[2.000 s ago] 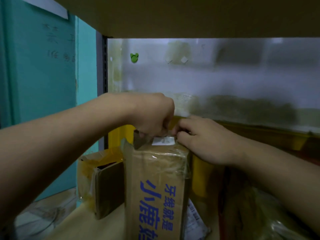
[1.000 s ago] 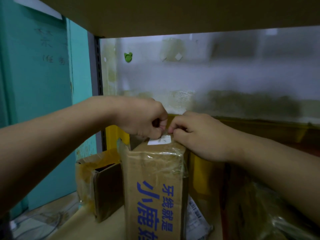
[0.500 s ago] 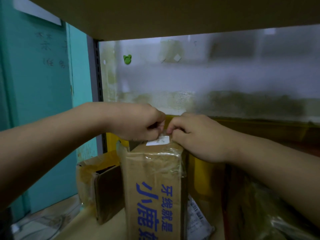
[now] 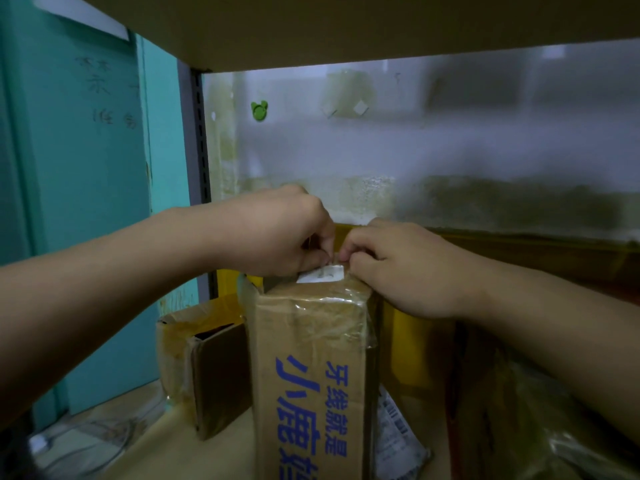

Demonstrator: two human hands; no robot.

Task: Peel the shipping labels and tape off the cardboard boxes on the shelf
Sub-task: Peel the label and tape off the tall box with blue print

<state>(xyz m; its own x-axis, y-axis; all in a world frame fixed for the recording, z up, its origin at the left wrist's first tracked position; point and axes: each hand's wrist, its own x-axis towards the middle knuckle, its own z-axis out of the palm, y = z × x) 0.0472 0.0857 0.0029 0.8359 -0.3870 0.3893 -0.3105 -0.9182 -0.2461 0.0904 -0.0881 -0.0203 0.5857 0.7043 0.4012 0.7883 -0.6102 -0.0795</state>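
The label (image 4: 320,274), a small white slip, lies flat on the top face of the tall box (image 4: 311,358), which stands upright near the front of the shelf (image 4: 166,441). That puts its top at a height both hands can reach under the board above. The left hand (image 4: 277,233) comes in from above with its fingers curled, thumb and forefinger pinching the label's far edge, probably to lift a corner and start the peel. The right hand (image 4: 398,268) rests its heel on the box's top right edge, which likely steadies the box against the pull. Its curled fingertips meet at the label's far right corner, but I cannot tell whether they actually grasp the paper. Clear tape (image 4: 329,306) wraps the box's upper part just below the label, wrinkled and not yet peeled. A smaller box (image 4: 207,358) stands just beside it on the left, also taped.
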